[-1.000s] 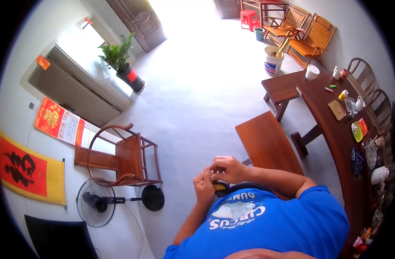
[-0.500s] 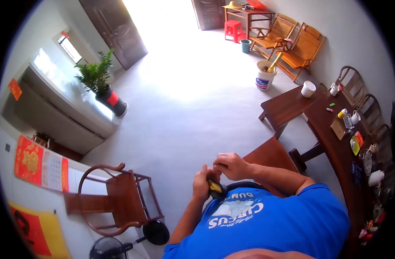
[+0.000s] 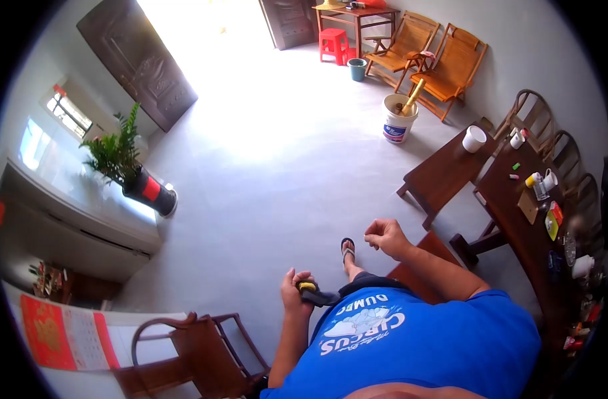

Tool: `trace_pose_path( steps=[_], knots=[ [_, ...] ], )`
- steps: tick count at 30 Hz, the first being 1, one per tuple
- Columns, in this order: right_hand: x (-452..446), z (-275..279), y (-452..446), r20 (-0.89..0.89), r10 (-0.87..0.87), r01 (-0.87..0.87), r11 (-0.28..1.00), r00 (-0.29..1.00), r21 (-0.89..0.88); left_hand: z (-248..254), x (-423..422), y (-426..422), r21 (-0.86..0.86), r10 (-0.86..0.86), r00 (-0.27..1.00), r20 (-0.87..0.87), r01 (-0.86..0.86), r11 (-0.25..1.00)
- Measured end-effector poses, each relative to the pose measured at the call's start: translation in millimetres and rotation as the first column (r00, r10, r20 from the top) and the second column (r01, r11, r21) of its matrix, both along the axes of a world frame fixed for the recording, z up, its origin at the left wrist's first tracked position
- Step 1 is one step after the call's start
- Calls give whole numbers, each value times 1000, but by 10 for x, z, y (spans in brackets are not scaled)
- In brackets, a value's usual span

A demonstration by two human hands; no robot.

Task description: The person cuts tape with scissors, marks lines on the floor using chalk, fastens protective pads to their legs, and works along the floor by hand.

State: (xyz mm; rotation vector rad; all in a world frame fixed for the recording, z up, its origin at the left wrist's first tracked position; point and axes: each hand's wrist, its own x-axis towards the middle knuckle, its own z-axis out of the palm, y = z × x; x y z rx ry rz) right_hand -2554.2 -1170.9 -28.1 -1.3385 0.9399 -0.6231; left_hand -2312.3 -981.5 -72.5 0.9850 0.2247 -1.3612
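Observation:
My left hand (image 3: pixel 295 290) is closed around a black and yellow object (image 3: pixel 308 286), whose dark part reaches toward the hem of the blue shirt (image 3: pixel 370 326). Farther right and a little higher, my right hand (image 3: pixel 388 238) is held out over the floor with thumb and fingers pinched together. Anything between those fingertips is too small to make out. The two hands are apart. A foot in a dark sandal (image 3: pixel 347 249) shows on the floor between them.
A wooden bench (image 3: pixel 429 266) lies beyond my right forearm, with a long dark table (image 3: pixel 517 219) of cups and small items to the right. At lower left stands a wooden armchair (image 3: pixel 207 352). Farther off are a white bucket (image 3: pixel 396 128), a potted plant (image 3: pixel 144 186) and folding chairs (image 3: pixel 450 63).
My right hand has moved away from my left, to the right and forward. My left hand has shifted slightly left, keeping the object. The view has turned, and a sandalled foot now shows.

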Motion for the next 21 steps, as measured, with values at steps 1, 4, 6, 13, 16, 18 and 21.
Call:
trace_pose_path(
  steps=[1, 4, 6, 13, 16, 18, 21],
  knots=[
    [91, -8, -175, 12, -27, 27, 1000, 1000, 6, -8, 77, -202, 0, -14, 1000, 11, 14, 1000],
    [408, -150, -788, 13, 80, -80, 997, 997, -9, -8, 339, -841, 21, -65, 990, 125, 63, 998],
    [599, -100, -1185, -42, 138, -139, 990, 990, -22, 191, 426, -1335, 25, -81, 974, 211, 77, 997],
    [1123, 199, -2589, -65, 51, -65, 970, 997, -235, 564, 726, -2886, 33, -189, 873, 449, 195, 980],
    [1278, 195, -3038, -25, 55, -59, 972, 998, -226, 506, 812, -3366, 24, -225, 883, 412, 237, 971],
    [1399, 209, -3271, -18, 44, -47, 975, 999, -219, 433, 846, -3682, 45, -275, 857, 436, 285, 958],
    [1644, 179, -3698, 0, -6, 6, 973, 1000, -232, 379, 1000, -4245, 61, -344, 817, 462, 358, 932]
  ],
)
